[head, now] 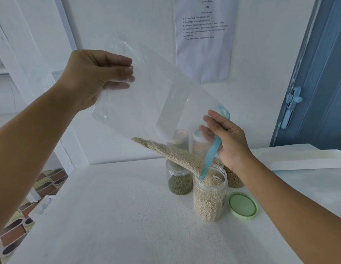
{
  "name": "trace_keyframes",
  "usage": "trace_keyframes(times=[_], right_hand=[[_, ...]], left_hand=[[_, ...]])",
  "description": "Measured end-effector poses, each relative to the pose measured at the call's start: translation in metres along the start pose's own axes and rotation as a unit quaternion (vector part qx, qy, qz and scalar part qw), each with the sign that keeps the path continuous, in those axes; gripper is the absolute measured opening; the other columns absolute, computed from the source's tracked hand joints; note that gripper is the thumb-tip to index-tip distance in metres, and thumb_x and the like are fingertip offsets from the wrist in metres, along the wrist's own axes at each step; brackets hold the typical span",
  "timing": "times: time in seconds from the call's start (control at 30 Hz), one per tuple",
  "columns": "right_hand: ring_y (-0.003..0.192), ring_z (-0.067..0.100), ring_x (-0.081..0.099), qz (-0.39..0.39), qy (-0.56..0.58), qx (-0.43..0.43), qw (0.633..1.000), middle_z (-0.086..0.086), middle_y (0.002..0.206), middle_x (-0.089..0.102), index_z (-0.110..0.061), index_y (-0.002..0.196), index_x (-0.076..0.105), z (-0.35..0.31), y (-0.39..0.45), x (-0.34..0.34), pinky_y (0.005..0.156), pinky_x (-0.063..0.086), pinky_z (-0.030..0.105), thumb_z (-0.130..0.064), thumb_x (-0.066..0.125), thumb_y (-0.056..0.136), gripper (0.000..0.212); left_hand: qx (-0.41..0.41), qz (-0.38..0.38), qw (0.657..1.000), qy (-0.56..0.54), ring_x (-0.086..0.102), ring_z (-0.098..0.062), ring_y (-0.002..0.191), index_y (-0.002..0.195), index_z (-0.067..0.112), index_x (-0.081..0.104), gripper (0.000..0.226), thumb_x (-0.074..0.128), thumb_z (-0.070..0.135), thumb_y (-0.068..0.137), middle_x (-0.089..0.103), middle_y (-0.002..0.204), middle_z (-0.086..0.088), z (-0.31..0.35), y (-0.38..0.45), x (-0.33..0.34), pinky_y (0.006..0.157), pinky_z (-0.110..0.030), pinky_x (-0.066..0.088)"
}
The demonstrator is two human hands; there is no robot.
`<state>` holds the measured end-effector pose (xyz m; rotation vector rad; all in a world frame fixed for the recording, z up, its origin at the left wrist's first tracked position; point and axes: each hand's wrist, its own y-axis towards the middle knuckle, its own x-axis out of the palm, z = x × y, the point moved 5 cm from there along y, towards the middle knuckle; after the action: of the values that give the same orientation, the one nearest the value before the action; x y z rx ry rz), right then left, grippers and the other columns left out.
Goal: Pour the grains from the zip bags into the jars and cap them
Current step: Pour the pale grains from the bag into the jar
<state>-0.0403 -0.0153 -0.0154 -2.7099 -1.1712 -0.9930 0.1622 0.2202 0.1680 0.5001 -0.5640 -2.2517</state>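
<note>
Mid-pour. Zip bag (146, 103) is tilted, bottom up-left, blue-zipper mouth down-right over the open jar (209, 199) at table centre. Pale grains (177, 155) sit bunched along the bag's low edge and run into the jar, which looks nearly full.

Left hand (95, 77) pinches the bag's raised bottom corner, fingers curled over the film. Right hand (227, 141) holds the mouth by the zipper strip (211, 157), fingers around the edge, steering the opening at the jar rim.

Handling, as I judge it: the film is thin, limp and slick, with no stiffness of its own. The zipper strip is the only firm place to grip, so keep hold there and at the far corner. Weight is low now and sits in the low corner; the jar is rigid and steady under its load.

Green lid (242, 205) lies flat on the white table (127, 225), just right of the jar, not yet on. Behind: a jar of green beans (179, 180), a jar of yellowish grain (233, 178), and two more seen blurred through the bag.
</note>
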Motion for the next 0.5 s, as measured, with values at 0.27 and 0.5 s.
trace_keyframes(times=[0.27, 0.5], right_hand=[[0.092, 0.023, 0.077, 0.005, -0.002, 0.003, 1.000, 0.005, 0.110, 0.078, -0.014, 0.113, 0.077, 0.0025, 0.0005, -0.0016, 0.077, 0.061, 0.027, -0.003, 0.071, 0.088, 0.027], [0.092, 0.022, 0.077, 0.006, 0.009, 0.006, 1.000, 0.004, 0.109, 0.079, -0.014, 0.115, 0.076, 0.0043, 0.0013, -0.0014, 0.077, 0.061, 0.027, -0.003, 0.070, 0.091, 0.027]], left_hand=[[0.000, -0.003, 1.000, 0.001, 0.078, -0.031, 0.094, 0.097, 0.012, 0.082, 0.018, 0.085, 0.005, 0.080, 0.080, 0.095, -0.012, -0.0004, -0.0008, 0.0010, 0.084, -0.039, 0.063], [0.005, -0.010, 1.000, 0.009, 0.078, -0.032, 0.096, 0.100, 0.010, 0.081, 0.021, 0.085, 0.006, 0.080, 0.080, 0.096, -0.012, 0.0042, 0.0025, 0.0038, 0.084, -0.038, 0.063]])
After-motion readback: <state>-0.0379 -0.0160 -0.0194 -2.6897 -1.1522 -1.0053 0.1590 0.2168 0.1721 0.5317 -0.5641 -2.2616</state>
